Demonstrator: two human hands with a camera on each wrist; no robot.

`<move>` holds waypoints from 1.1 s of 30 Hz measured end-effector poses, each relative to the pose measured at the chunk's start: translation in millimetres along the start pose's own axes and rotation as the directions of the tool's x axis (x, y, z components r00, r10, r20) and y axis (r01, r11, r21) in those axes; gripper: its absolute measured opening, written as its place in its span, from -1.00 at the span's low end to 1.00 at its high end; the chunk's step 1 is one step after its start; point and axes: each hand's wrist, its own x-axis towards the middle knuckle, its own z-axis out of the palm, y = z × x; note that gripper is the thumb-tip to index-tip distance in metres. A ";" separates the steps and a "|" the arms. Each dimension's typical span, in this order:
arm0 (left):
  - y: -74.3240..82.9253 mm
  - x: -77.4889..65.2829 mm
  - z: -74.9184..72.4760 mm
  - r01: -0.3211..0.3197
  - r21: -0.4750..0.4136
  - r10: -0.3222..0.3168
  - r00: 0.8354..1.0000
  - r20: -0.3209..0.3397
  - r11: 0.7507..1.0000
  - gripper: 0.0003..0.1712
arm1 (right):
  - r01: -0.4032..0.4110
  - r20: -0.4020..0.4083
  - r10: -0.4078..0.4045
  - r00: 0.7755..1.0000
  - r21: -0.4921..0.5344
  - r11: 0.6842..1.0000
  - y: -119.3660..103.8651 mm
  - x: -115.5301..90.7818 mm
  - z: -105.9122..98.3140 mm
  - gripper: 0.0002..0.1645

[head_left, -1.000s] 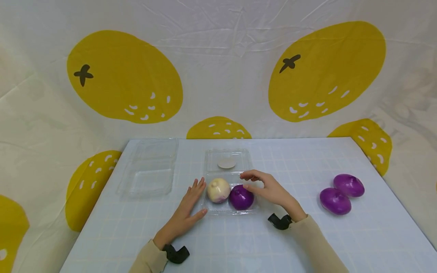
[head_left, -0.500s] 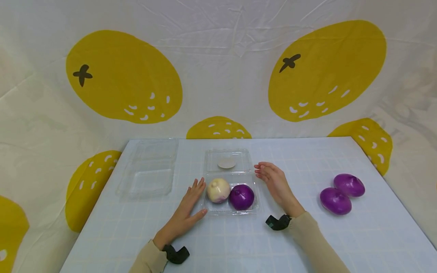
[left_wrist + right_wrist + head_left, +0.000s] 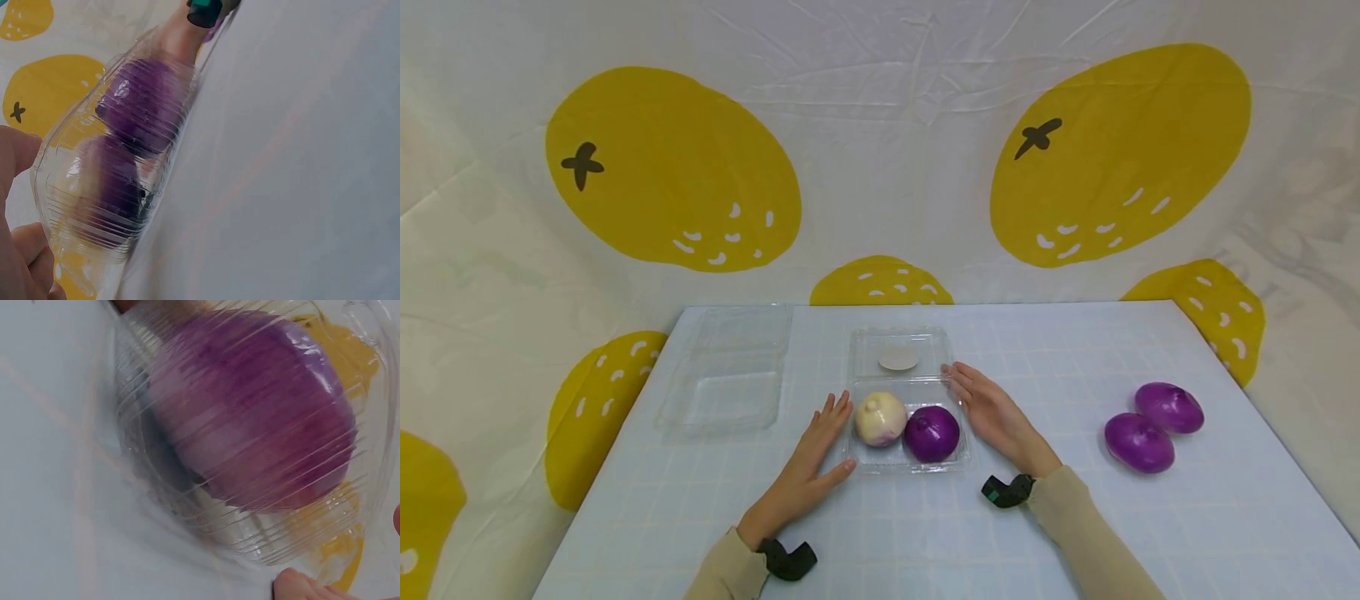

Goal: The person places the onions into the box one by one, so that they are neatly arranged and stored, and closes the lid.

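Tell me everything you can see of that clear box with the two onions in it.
The clear box is shiny and see-through, apparently plastic, with ribbed side walls. It lies open on the table, its lid folded back on the far side, a round pale disc on it. The base holds a whitish onion and a purple onion side by side. The left hand is at its left edge, the right hand at its right; actual contact is hard to tell.

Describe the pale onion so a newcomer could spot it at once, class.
On the table, find the open clear box between the left hand and right hand. In its near half, the pale onion sits on the left: mostly cream, unlike the purple onion beside it.
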 end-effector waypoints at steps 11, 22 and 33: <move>2.7 1.8 -0.9 -0.013 -0.002 0.013 1.000 -0.013 1.000 -0.12 | 0.029 0.100 -0.009 0.995 -0.199 0.980 5.4 4.3 -6.6 -0.18; 2.2 1.8 -1.1 -0.012 -0.001 0.012 1.000 -0.011 1.000 -0.14 | 0.053 0.095 -0.032 0.995 -0.224 0.973 7.6 5.1 -5.7 -0.20; 2.4 1.6 -1.1 -0.012 -0.007 0.012 1.000 -0.012 1.000 -0.14 | 0.155 0.194 -0.115 0.974 -0.207 0.966 8.0 6.5 -7.9 -0.14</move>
